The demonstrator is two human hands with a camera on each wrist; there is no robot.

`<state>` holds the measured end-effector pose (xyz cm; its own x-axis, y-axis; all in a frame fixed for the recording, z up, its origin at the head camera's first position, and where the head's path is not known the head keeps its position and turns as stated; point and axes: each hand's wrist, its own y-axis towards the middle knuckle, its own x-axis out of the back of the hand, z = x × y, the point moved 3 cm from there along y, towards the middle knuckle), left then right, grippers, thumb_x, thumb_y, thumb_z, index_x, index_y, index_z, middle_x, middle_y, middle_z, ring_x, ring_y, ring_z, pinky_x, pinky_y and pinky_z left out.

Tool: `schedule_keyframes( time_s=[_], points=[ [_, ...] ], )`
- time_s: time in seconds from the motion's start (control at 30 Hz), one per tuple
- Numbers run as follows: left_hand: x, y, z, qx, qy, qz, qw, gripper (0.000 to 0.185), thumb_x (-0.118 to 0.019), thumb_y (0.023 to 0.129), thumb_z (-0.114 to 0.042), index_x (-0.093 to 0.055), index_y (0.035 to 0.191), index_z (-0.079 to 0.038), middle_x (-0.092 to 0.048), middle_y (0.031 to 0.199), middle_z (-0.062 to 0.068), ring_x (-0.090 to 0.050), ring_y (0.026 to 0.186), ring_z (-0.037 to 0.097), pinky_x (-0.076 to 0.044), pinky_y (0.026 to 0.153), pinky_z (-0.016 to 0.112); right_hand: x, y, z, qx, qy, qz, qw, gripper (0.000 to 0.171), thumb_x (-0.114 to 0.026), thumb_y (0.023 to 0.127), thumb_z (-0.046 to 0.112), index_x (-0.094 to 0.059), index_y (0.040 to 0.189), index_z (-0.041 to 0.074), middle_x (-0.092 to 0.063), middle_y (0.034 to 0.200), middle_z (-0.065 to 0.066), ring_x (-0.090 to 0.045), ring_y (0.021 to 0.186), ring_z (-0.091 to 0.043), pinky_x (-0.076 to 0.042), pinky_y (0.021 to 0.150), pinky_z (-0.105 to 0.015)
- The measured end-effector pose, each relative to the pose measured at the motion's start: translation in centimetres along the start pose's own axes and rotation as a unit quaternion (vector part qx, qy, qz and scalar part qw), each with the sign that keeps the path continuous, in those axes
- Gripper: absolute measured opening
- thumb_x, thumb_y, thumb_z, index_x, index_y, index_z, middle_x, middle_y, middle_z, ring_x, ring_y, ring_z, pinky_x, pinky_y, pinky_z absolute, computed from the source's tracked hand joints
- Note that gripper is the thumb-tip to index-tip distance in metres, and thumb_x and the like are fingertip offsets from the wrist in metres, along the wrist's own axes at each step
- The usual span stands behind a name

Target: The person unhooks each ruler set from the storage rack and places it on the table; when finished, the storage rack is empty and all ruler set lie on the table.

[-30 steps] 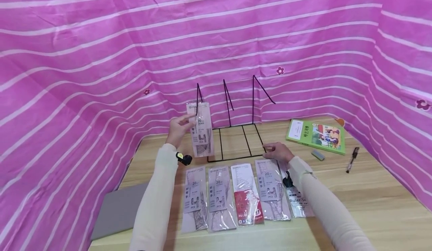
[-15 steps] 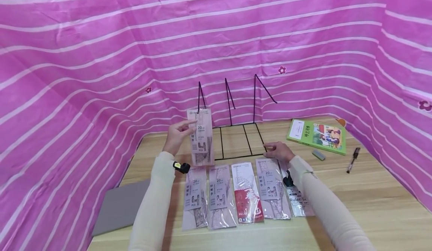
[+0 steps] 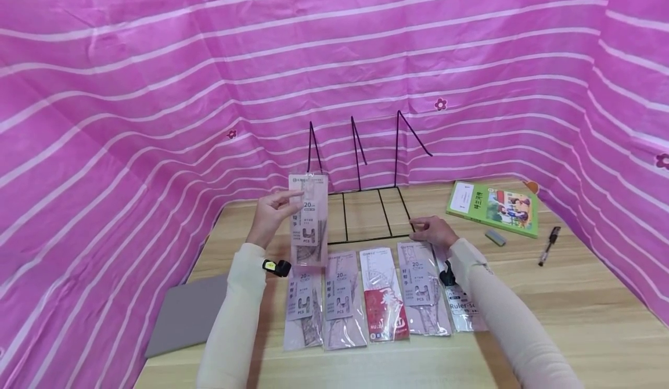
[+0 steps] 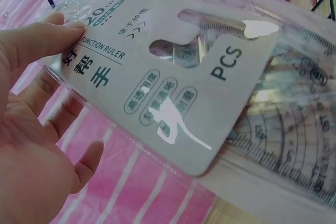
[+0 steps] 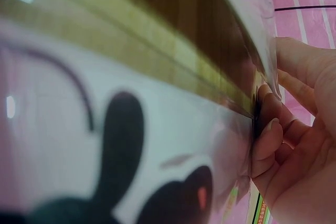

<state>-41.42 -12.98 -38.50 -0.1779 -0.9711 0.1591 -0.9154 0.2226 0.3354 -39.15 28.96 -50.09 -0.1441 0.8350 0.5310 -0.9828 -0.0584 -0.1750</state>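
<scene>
My left hand (image 3: 273,215) pinches a clear-wrapped ruler set (image 3: 308,220) by its left edge, thumb in front in the left wrist view. The ruler set (image 4: 157,77) hangs upright in front of the left hook of a black wire display rack (image 3: 366,239), apart from the table. My right hand (image 3: 434,230) holds the rack's front right corner between thumb and fingers. In the right wrist view, the curled fingers of this hand (image 5: 294,135) partly hide what they grip. Several more ruler sets (image 3: 342,305) lie in a row before the rack, one with a red label (image 3: 385,310).
A green book (image 3: 493,209), a grey-blue eraser (image 3: 495,237) and a black-capped pen (image 3: 549,245) lie at the right. On the left is a flat grey panel (image 3: 188,313). Pink striped cloth (image 3: 313,58) stands behind and around the wooden table (image 3: 575,319).
My left hand has lowered the ruler set and brought it nearer, so its top now sits below the left hook's arm. The right hand keeps its place at the rack corner.
</scene>
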Motion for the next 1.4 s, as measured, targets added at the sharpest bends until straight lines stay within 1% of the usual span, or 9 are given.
schedule_keyframes(
  time_s=[0.17, 0.47, 0.63, 0.73, 0.87, 1.03, 1.17, 1.3, 1.4],
  points=[
    [0.0, -0.7, -0.4, -0.004, -0.002, 0.003, 1.0, 0.037, -0.081, 0.086, -0.015, -0.072, 0.12, -0.005, -0.071, 0.115, 0.001, -0.063, 0.109, 0.018, -0.056, 0.093, 0.029, 0.0, -0.1, 0.3, -0.003, -0.003, -0.003, 1.0, 0.064, -0.076, 0.09, 0.017, -0.05, 0.147, 0.007, -0.057, 0.116, -0.024, -0.059, 0.089, -0.024, -0.056, 0.072, -0.031],
    [0.1, -1.7, -1.2, 0.0, 0.015, 0.002, 0.9999, 0.036, -0.081, 0.086, -0.02, -0.073, 0.119, -0.007, -0.073, 0.12, 0.002, -0.06, 0.122, 0.02, -0.049, 0.105, 0.039, 0.1, 0.1, 0.2, 0.005, -0.018, -0.002, 1.0, 0.064, -0.075, 0.09, 0.019, -0.049, 0.147, 0.007, -0.058, 0.122, -0.027, -0.06, 0.094, -0.026, -0.055, 0.075, -0.03],
    [0.5, -2.6, -1.0, 0.004, 0.022, 0.005, 0.9997, 0.037, -0.081, 0.087, -0.02, -0.072, 0.12, -0.006, -0.071, 0.123, 0.001, -0.058, 0.123, 0.017, -0.044, 0.109, 0.041, 0.0, 0.3, 0.0, 0.004, -0.01, 0.001, 1.0, 0.063, -0.077, 0.089, 0.018, -0.051, 0.146, 0.007, -0.058, 0.12, -0.027, -0.06, 0.092, -0.026, -0.056, 0.075, -0.031],
    [0.9, -3.1, -0.7, 0.012, 0.007, 0.008, 0.9999, 0.036, -0.08, 0.088, -0.016, -0.072, 0.121, -0.005, -0.073, 0.118, 0.001, -0.062, 0.115, 0.016, -0.049, 0.102, 0.038, -0.1, 0.4, -0.1, 0.005, -0.009, 0.004, 1.0, 0.064, -0.077, 0.089, 0.019, -0.05, 0.146, 0.007, -0.058, 0.12, -0.027, -0.061, 0.093, -0.026, -0.056, 0.075, -0.031],
    [1.8, -3.7, -0.1, 0.058, -0.019, 0.007, 0.9981, 0.038, -0.079, 0.088, -0.013, -0.07, 0.124, -0.006, -0.076, 0.109, 0.0, -0.069, 0.099, 0.013, -0.051, 0.096, 0.033, 0.1, 0.5, -0.1, 0.004, -0.007, 0.004, 1.0, 0.065, -0.076, 0.089, 0.018, -0.05, 0.147, 0.007, -0.059, 0.124, -0.029, -0.062, 0.095, -0.028, -0.056, 0.078, -0.031],
    [3.2, -4.7, 1.2, 0.139, 0.006, -0.006, 0.9903, 0.044, -0.081, 0.085, -0.013, -0.068, 0.127, -0.006, -0.077, 0.107, -0.001, -0.068, 0.099, 0.011, -0.04, 0.108, 0.042, 0.6, 0.6, 0.1, 0.008, -0.009, -0.001, 1.0, 0.064, -0.076, 0.089, 0.019, -0.05, 0.147, 0.007, -0.059, 0.127, -0.031, -0.062, 0.099, -0.031, -0.055, 0.082, -0.032],
    [4.1, -6.0, 2.4, 0.212, 0.038, -0.022, 0.9763, 0.047, -0.083, 0.08, -0.01, -0.07, 0.125, -0.007, -0.076, 0.112, 0.007, -0.065, 0.11, 0.022, -0.033, 0.114, 0.049, 0.7, 0.8, 0.3, 0.012, -0.022, 0.0, 1.0, 0.064, -0.076, 0.089, 0.02, -0.05, 0.146, 0.007, -0.06, 0.127, -0.031, -0.062, 0.101, -0.032, -0.054, 0.085, -0.035],
    [4.7, -7.7, 3.2, 0.268, 0.069, -0.013, 0.9609, 0.046, -0.083, 0.079, -0.009, -0.071, 0.123, -0.007, -0.068, 0.13, 0.012, -0.054, 0.13, 0.031, -0.026, 0.12, 0.054, 0.7, 0.8, 0.4, 0.016, -0.044, -0.002, 0.999, 0.065, -0.077, 0.089, 0.022, -0.05, 0.146, 0.006, -0.061, 0.121, -0.03, -0.06, 0.101, -0.033, -0.051, 0.087, -0.038],
    [4.9, -8.9, 3.7, 0.287, 0.09, -0.007, 0.9538, 0.045, -0.082, 0.08, -0.007, -0.071, 0.124, -0.006, -0.069, 0.129, 0.013, -0.059, 0.123, 0.028, -0.032, 0.117, 0.051, 0.6, 0.8, 0.2, 0.016, -0.061, -0.006, 0.998, 0.064, -0.078, 0.088, 0.023, -0.052, 0.145, 0.007, -0.062, 0.118, -0.028, -0.058, 0.102, -0.034, -0.048, 0.089, -0.04]
  ],
)
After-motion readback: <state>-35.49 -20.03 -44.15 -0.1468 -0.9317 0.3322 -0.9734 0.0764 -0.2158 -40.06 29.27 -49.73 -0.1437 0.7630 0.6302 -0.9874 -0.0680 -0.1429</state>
